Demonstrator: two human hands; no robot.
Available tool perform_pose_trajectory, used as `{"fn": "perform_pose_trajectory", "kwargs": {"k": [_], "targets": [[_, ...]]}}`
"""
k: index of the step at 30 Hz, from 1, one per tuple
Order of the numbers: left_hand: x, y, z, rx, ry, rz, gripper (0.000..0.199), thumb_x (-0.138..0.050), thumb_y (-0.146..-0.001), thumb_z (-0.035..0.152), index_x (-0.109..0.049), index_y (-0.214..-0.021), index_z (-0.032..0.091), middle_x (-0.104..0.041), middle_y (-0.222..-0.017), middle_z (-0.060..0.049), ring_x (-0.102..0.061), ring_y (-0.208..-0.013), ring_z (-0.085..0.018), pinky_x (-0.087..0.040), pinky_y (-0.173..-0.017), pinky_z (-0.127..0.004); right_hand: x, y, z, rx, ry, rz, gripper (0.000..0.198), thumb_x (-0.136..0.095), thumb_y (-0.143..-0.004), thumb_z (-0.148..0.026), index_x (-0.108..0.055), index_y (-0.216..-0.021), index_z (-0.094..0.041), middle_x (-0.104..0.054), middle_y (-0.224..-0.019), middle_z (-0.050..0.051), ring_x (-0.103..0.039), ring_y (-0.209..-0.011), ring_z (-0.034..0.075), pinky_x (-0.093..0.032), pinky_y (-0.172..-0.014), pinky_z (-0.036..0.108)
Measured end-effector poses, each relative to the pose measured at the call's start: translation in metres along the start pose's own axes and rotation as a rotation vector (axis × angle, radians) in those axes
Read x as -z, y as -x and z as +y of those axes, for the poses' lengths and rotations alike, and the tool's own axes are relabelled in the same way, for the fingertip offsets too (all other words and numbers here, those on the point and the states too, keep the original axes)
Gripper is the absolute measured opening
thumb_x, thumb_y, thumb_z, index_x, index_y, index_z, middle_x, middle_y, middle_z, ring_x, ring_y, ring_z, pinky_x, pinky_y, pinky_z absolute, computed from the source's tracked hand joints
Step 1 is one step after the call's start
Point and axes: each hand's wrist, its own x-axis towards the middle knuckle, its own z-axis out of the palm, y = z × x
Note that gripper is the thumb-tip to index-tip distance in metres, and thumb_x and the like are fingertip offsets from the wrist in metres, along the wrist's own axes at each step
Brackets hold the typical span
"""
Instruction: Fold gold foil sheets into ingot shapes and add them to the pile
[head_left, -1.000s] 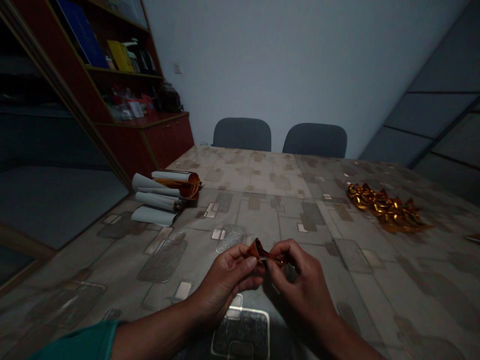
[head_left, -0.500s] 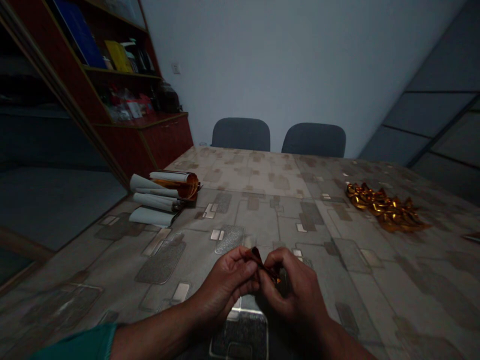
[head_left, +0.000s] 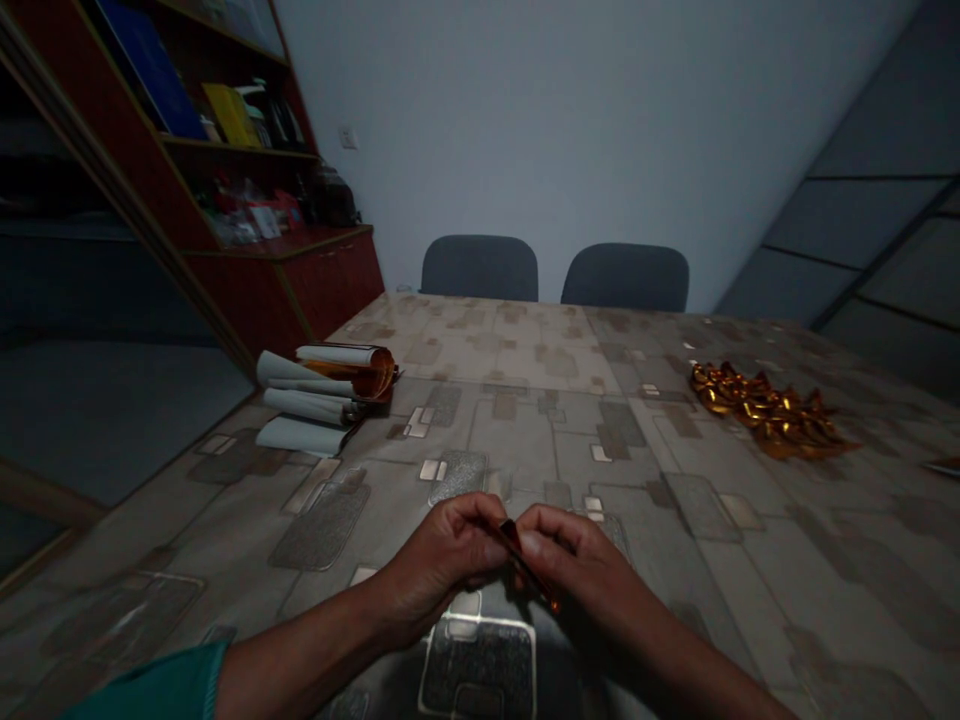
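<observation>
Between my two hands is a narrow folded piece of gold foil paper [head_left: 534, 576], slanting down to the right. My left hand [head_left: 457, 545] is closed, its thumb and fingers pinching the paper's upper left side. Against the other side press the thumb and curled fingers of my right hand [head_left: 574, 550]. Fingers cover much of the paper, so its full shape is hidden. Toward the left lies a stack of curled foil sheets [head_left: 330, 395], pale on one side and gold on the other. Shiny folded gold foil pieces [head_left: 772, 408] sit in a cluster at the right.
The table [head_left: 517, 410] has a patterned cover. Two grey chairs [head_left: 480, 268] stand along its far edge, before a plain wall. A red-brown cabinet [head_left: 330, 280] with loaded shelves rises at the left. Another small object [head_left: 941, 468] shows at the right edge.
My right hand has shifted its grip and lies flatter along the foil paper. The paper now looks narrower, its lower end showing below the fingers. The stack and cluster stay put.
</observation>
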Motion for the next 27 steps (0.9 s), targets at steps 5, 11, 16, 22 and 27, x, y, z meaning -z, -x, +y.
{"fn": "perform_pose_trajectory", "kwargs": {"k": [5,11,16,22,27], "targets": [[0.007,0.000,0.003,-0.018,-0.079,-0.034,0.022,-0.086,-0.066,0.015,-0.065,-0.065,0.014,-0.055,-0.072,0.002,-0.054,-0.069,-0.011,-0.045,-0.067,-0.022,-0.002,0.003,-0.007,-0.047,-0.004,-0.023,0.041,-0.071,-0.077,-0.058,-0.059,-0.073,-0.019,-0.046,-0.060,-0.005,-0.038,-0.052,0.010,-0.031,-0.048,0.023],[0.009,-0.001,0.007,-0.020,-0.137,0.021,0.024,-0.087,-0.065,0.019,-0.064,-0.067,0.014,-0.054,-0.070,0.002,-0.051,-0.066,-0.010,-0.042,-0.063,-0.020,0.000,0.005,-0.014,-0.093,0.003,-0.013,0.041,-0.076,-0.071,-0.058,-0.066,-0.079,-0.018,-0.056,-0.066,-0.002,-0.049,-0.059,0.012,-0.036,-0.054,0.025],[0.004,-0.001,0.006,0.018,-0.159,0.057,0.024,-0.087,-0.066,0.024,-0.065,-0.072,0.015,-0.057,-0.068,0.001,-0.051,-0.060,-0.010,-0.039,-0.056,-0.020,0.005,0.004,-0.008,-0.075,0.043,0.042,0.039,-0.079,-0.070,-0.053,-0.066,-0.080,-0.018,-0.063,-0.067,0.000,-0.054,-0.061,0.013,-0.040,-0.059,0.027],[0.003,-0.001,0.004,0.024,-0.162,0.100,0.026,-0.087,-0.064,0.025,-0.067,-0.076,0.014,-0.063,-0.068,0.000,-0.053,-0.059,-0.010,-0.042,-0.057,-0.020,0.008,0.002,-0.005,-0.054,0.044,0.044,0.036,-0.078,-0.073,-0.050,-0.065,-0.082,-0.018,-0.067,-0.072,0.001,-0.062,-0.064,0.014,-0.048,-0.064,0.029],[0.000,-0.002,0.004,0.015,-0.171,0.138,0.029,-0.088,-0.063,0.028,-0.065,-0.074,0.014,-0.063,-0.065,0.001,-0.053,-0.056,-0.009,-0.042,-0.055,-0.019,0.008,0.001,-0.004,-0.063,0.037,0.055,0.035,-0.080,-0.072,-0.049,-0.066,-0.081,-0.019,-0.067,-0.073,0.001,-0.063,-0.066,0.015,-0.050,-0.066,0.030]]}}
